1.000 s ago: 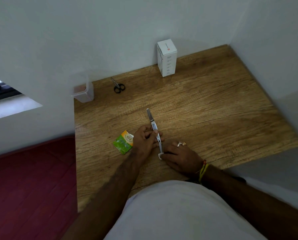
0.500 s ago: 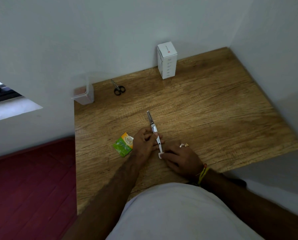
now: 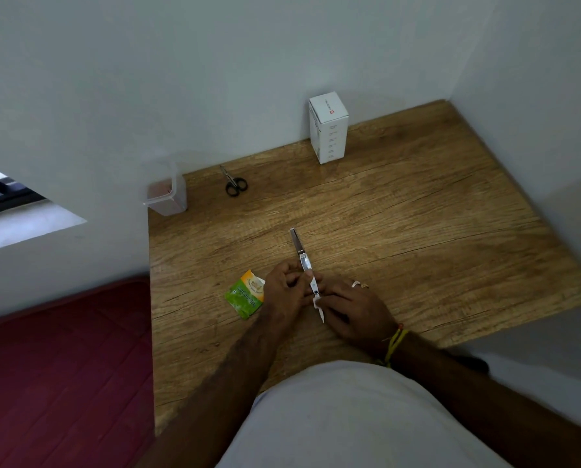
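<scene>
A slim metal tool (image 3: 300, 251) with a silver middle and a white near end points away from me over the wooden table (image 3: 400, 231). My left hand (image 3: 287, 292) pinches its middle from the left side. My right hand (image 3: 353, 310) grips the white near end, fingers curled round it, a ring on one finger. A torn green and yellow sachet (image 3: 246, 293) lies flat just left of my left hand.
Small black-handled scissors (image 3: 233, 184) lie near the back wall. A clear plastic container (image 3: 165, 194) stands at the table's back left corner. A white carton (image 3: 328, 131) stands upright against the wall. A red mat (image 3: 62, 366) covers the floor to the left.
The tool's far end has come slightly nearer to me and its white near end now sticks out more below my hands. Both hands keep their hold.
</scene>
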`<state>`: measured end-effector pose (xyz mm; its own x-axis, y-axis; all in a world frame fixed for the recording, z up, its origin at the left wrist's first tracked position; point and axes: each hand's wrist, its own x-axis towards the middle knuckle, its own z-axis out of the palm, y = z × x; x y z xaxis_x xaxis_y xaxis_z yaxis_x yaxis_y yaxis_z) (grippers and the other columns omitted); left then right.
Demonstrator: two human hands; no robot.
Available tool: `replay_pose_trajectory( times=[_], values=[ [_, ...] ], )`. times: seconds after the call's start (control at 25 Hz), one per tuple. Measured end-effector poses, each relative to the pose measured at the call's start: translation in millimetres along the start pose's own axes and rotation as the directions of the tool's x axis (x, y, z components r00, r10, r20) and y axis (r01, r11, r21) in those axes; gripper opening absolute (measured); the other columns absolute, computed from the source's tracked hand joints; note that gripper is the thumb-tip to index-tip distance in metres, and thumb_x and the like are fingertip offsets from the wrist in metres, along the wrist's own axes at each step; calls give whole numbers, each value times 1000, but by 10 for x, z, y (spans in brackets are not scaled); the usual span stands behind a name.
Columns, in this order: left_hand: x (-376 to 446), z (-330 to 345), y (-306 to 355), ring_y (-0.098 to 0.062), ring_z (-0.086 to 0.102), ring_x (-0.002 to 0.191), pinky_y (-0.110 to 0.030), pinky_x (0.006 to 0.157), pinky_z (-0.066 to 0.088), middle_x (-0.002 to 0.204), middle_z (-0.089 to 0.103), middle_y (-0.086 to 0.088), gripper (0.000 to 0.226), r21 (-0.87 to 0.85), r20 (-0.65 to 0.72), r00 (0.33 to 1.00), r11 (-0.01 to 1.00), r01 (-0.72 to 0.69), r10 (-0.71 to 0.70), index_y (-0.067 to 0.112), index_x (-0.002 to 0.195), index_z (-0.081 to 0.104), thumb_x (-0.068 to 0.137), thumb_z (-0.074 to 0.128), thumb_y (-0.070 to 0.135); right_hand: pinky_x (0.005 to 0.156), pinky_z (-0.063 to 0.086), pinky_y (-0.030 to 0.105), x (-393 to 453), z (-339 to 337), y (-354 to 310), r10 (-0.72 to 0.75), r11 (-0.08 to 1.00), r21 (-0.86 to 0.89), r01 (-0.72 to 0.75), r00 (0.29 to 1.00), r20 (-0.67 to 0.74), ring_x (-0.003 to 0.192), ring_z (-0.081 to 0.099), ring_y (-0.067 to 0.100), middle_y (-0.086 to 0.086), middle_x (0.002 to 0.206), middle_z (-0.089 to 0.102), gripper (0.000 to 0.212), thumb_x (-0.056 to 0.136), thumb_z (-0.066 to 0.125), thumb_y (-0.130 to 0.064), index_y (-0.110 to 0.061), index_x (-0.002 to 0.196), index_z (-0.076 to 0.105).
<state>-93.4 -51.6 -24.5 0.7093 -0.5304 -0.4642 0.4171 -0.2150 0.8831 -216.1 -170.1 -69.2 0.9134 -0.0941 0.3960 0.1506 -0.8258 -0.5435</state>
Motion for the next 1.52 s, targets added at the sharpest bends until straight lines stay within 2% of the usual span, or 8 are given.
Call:
replay_pose_trajectory(
  times=[0.24, 0.48, 0.64, 0.76, 0.96, 1.16, 1.4, 1.52],
  values=[
    [11, 8, 11, -29, 75, 83, -32, 66, 62, 97, 75, -17, 19, -35, -21, 999, 998, 49, -50, -2, 114, 56, 97, 59, 6, 77, 52, 27, 97, -98, 9, 369, 925, 201, -323, 889, -271, 89, 61, 9, 2, 95, 67, 18, 86, 67, 5, -6, 100, 73],
    [-52, -45, 70, -29, 74, 91, -35, 76, 61, 100, 74, -18, 20, -92, 84, 990, 988, 125, -118, -1, 117, 59, 100, 54, 7, 74, 52, 21, 184, -130, -32, 504, 848, 297, -438, 840, -201, 85, 62, 6, -4, 89, 67, 14, 88, 68, 0, -12, 94, 73],
    [-183, -97, 111, -19, 67, 77, -42, 83, 60, 82, 62, -6, 25, -309, 235, 949, 910, 278, -210, -4, 121, 59, 103, 45, 7, 74, 56, 24, 509, -250, -207, 762, 448, 732, -513, 647, -13, 83, 70, 11, 3, 88, 75, 9, 89, 70, -5, -10, 93, 75],
    [-292, -117, 126, -15, 60, 66, -39, 74, 61, 75, 59, -2, 31, -396, 308, 929, 860, 321, -205, -10, 129, 51, 103, 43, 5, 66, 55, 24, 750, -337, -292, 729, 131, 853, -504, 633, 262, 70, 68, 14, 7, 84, 74, 7, 88, 69, -4, -5, 94, 73],
    [-352, -124, 208, -13, 56, 57, -30, 57, 55, 79, 59, -7, 21, -242, 294, 940, 939, 246, -171, -2, 115, 59, 103, 46, 9, 66, 55, 26, 780, -367, -214, 677, 137, 782, -608, 634, 374, 71, 66, 18, 10, 85, 74, 16, 87, 71, -4, 2, 101, 72],
    [-432, -69, 340, -25, 75, 74, -28, 60, 60, 92, 76, -12, 16, 71, 178, 978, 993, 98, -109, 14, 113, 65, 99, 58, 13, 69, 53, 19, 760, -356, -239, 710, 373, 714, -592, 678, 191, 76, 69, 7, 6, 87, 76, 8, 86, 73, -5, -5, 93, 77],
    [-495, -222, 501, -32, 68, 111, -31, 87, 59, 118, 69, -22, 33, -330, 299, 943, 911, 249, -149, 3, 127, 60, 104, 42, 18, 64, 52, 18, 704, -350, -128, 852, 82, 898, -432, 498, 162, 71, 66, 11, 18, 89, 72, 14, 89, 66, 1, 4, 101, 71],
    [-575, -207, 401, -31, 65, 117, -35, 96, 56, 123, 69, -17, 39, -270, 310, 951, 959, 88, 0, 4, 128, 59, 90, 59, 9, 66, 53, 17, 696, -352, -79, 870, -16, 931, -365, 454, 193, 82, 64, 19, 24, 98, 70, 15, 90, 64, 0, 4, 103, 70]
  ],
)
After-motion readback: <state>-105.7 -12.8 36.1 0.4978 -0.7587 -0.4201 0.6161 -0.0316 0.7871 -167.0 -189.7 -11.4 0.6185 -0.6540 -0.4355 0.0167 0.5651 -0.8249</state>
